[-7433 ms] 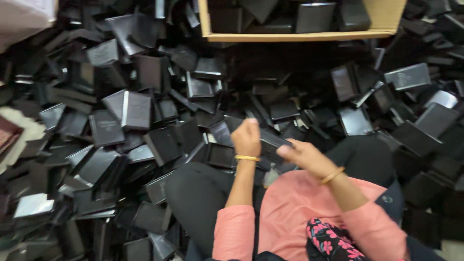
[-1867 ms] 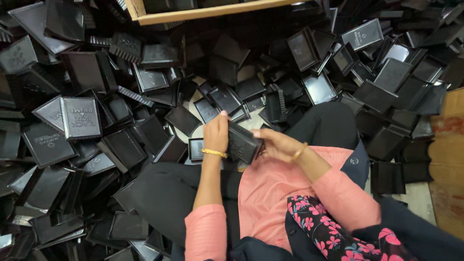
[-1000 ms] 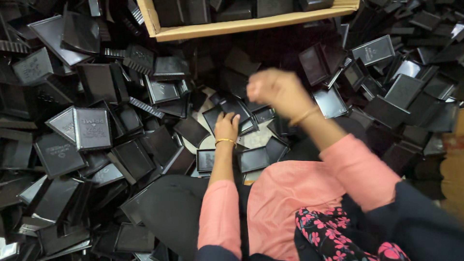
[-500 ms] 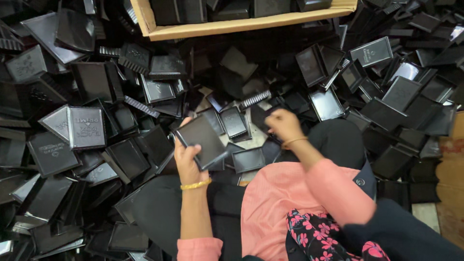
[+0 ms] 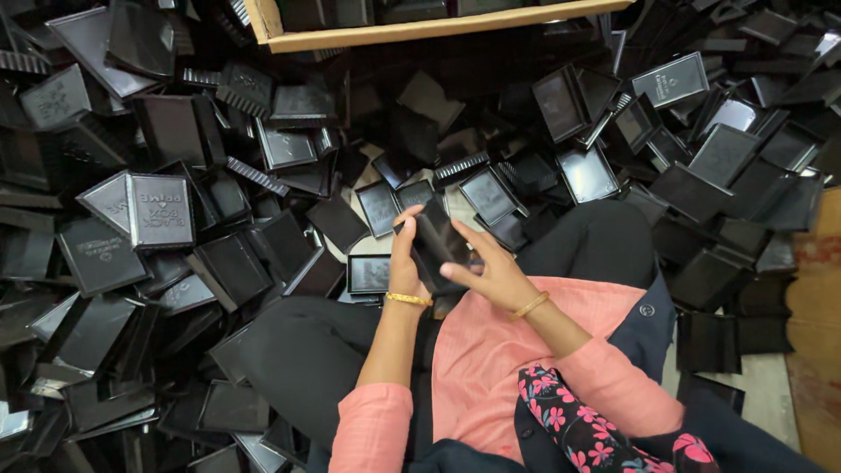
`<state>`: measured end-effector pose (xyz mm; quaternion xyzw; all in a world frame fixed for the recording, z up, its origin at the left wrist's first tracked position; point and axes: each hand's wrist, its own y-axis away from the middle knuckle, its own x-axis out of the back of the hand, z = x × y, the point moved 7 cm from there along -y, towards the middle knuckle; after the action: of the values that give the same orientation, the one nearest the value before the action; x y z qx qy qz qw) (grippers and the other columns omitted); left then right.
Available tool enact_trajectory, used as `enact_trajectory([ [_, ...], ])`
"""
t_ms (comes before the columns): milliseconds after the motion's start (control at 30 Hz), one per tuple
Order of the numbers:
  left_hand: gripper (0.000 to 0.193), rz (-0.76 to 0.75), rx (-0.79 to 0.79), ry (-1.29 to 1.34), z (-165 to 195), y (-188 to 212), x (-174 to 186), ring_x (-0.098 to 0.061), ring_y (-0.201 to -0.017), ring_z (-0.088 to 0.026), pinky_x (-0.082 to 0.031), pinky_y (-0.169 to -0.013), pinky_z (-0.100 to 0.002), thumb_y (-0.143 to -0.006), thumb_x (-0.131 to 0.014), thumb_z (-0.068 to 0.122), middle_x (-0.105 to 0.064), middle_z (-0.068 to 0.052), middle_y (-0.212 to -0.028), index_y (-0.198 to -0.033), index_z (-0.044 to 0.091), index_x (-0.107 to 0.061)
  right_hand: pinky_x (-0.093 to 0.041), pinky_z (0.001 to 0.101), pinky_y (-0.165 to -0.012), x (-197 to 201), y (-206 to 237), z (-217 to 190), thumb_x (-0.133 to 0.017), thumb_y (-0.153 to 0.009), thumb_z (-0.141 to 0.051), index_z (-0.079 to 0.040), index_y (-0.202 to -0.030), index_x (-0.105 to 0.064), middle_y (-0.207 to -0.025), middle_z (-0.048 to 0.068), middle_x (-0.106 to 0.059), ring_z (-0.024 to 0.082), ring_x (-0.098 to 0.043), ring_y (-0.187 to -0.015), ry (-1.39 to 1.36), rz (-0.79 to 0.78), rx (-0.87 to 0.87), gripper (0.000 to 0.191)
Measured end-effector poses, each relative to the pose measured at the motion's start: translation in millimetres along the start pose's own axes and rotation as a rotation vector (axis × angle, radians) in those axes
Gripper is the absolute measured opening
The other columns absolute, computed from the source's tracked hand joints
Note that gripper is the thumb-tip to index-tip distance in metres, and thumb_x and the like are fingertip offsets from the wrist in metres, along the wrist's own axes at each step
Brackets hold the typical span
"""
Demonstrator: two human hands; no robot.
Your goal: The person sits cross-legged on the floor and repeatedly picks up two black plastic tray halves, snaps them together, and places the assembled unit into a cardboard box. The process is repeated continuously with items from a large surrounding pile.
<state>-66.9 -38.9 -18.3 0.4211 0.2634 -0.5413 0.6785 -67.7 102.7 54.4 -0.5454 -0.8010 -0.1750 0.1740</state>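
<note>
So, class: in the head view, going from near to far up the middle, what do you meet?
Pink sleeve → gold bangle on the left hand → black box held in both hands → loose black boxes on the floor → wooden crate.

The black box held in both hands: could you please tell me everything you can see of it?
The black box is small, flat and rectangular, with a dull sheen like plastic or coated card. It is held tilted above the lap. The left hand grips its left edge, and the right hand supports it from below and the right. Whether it is open or closed cannot be told.
</note>
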Motion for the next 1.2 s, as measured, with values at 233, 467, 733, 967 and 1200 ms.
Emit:
enact_trajectory([
  [233,0.057,0.13,0.0,-0.027,-6,-12,12,-0.068,-0.102,-0.021,-0.058,-0.087,-0.036,-0.102,-0.038,0.059,-0.071,-0.01,-0.115,-0.123,0.01,-0.058,-0.053,0.037,-0.101,30,9,-38,-0.084,-0.085,-0.024,-0.006,-0.142,-0.056,-0.14,0.013,-0.064,0.024,-0.067,-0.123,0.035,0.25,0.152,0.066],
  [467,0.056,0.12,-0.053,-0.159,2,-5,7,-0.064,-0.095,-0.019,-0.056,-0.086,-0.034,-0.106,-0.036,0.059,-0.065,-0.007,-0.107,-0.126,0.012,-0.058,-0.055,0.0343,-0.095,6,20,-42,-0.087,-0.078,-0.026,-0.011,-0.135,-0.064,-0.125,0.01,-0.072,0.022,-0.072,-0.111,0.029,0.137,-0.004,0.064],
  [733,0.054,0.044,-0.11,-0.169,-3,-9,-4,-0.063,-0.098,-0.016,-0.055,-0.086,-0.03,-0.105,-0.034,0.057,-0.066,-0.006,-0.119,-0.124,0.013,-0.059,-0.056,0.0315,-0.093,-1,28,-28,-0.089,-0.078,-0.022,-0.011,-0.135,-0.066,-0.117,0.009,-0.074,0.019,-0.072,-0.103,-0.036,0.153,0.046,0.063],
  [967,0.053,0.053,-0.533,-1.143,45,-14,1,-0.068,-0.075,-0.027,-0.052,-0.072,-0.039,-0.114,-0.036,0.037,-0.073,-0.012,-0.082,-0.088,0.004,-0.069,-0.056,0.0283,-0.088,-7,14,32,-0.074,-0.091,-0.022,-0.004,-0.13,-0.067,-0.109,0.005,-0.072,0.013,-0.069,-0.095,-0.681,-0.302,-0.463,0.044],
  [1200,0.048,0.439,-0.752,-1.263,82,13,-8,-0.063,-0.066,-0.04,-0.045,-0.064,-0.048,-0.106,-0.04,0.025,-0.065,-0.021,-0.07,-0.074,-0.001,-0.065,-0.058,0.0265,-0.087,-8,20,-6,-0.084,-0.083,-0.011,-0.002,-0.112,-0.061,-0.106,0.002,-0.07,0.009,-0.068,-0.097,-0.414,0.063,0.011,0.038],
])
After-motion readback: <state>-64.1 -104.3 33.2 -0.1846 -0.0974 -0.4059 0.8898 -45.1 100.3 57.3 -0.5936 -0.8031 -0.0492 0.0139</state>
